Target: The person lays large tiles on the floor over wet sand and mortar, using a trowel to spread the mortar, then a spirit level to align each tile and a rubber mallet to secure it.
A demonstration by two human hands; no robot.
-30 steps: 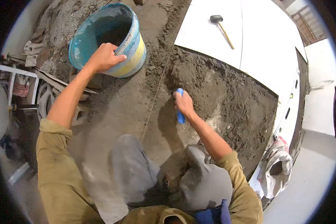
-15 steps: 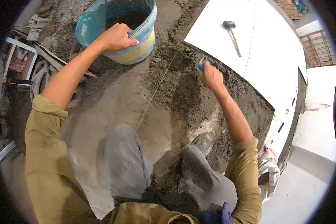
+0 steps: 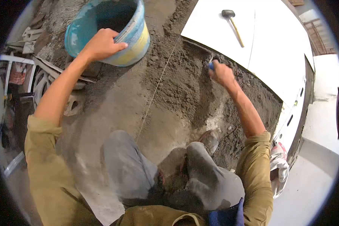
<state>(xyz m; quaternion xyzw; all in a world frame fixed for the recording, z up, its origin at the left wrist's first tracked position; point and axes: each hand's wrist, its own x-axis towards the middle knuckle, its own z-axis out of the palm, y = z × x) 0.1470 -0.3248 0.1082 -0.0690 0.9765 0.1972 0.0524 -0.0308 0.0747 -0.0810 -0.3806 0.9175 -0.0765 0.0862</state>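
My left hand [image 3: 104,44] is closed over the near rim of a blue bucket [image 3: 133,49] with a yellow band, at the upper left. The inside of the bucket is dark, and its contents cannot be made out. In my right hand [image 3: 223,73] is the blue handle of a trowel [image 3: 211,64]; a bent metal neck shows beyond the fist, but its blade is hard to make out. Around the tool lies rough grey mortar [image 3: 184,79], along the near edge of large white tiles [image 3: 211,30].
A rubber mallet [image 3: 234,28] rests on the tiles. A taut string [image 3: 154,92] crosses the floor left of the mortar. To the right are a spirit level [image 3: 293,109] and a crumpled white sack [image 3: 279,164]. Scrap and a white frame [image 3: 5,71] clutter the left side.
My right hand has moved to the right along the tile edge with the trowel. The bucket appears farther left, my left hand still on its rim; the whole view has shifted slightly.
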